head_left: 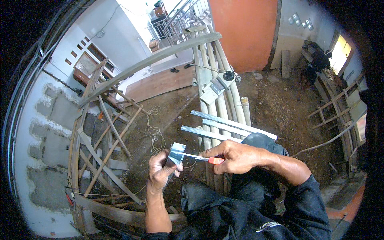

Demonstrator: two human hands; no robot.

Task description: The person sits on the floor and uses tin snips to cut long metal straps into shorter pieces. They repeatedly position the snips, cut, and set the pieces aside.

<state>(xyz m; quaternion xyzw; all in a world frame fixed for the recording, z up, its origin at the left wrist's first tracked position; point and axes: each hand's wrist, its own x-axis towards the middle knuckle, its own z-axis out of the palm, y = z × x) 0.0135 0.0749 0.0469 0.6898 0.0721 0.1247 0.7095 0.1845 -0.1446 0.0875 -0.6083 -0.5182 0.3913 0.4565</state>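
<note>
One bent profile of thin, silvery sheet metal (178,147) is held up in mid-air in front of the person's body, with the left hand (160,168) closed around its lower part, thumb and fingers pinching it. The right hand (236,156) is curled tightly round a slim grey metal hand tool with a red-orange handle (216,161), index finger laid forward along it. The tool's narrow end reaches across to the profile and seems to meet it; its exact kind cannot be made out.

For clean work, the left fingers are best set low, out of the tool's line, since thin sheet edges probably cut bare skin. Small, steady pressure from the right hand should serve better than force, as a slip would run straight toward the left hand. Bracing the profile against the bundle of pale round poles (240,112) could steady it more. Three long, narrow, silvery metal strips (232,125) lie across those poles close by, so a wide forearm swing might knock them.
</note>
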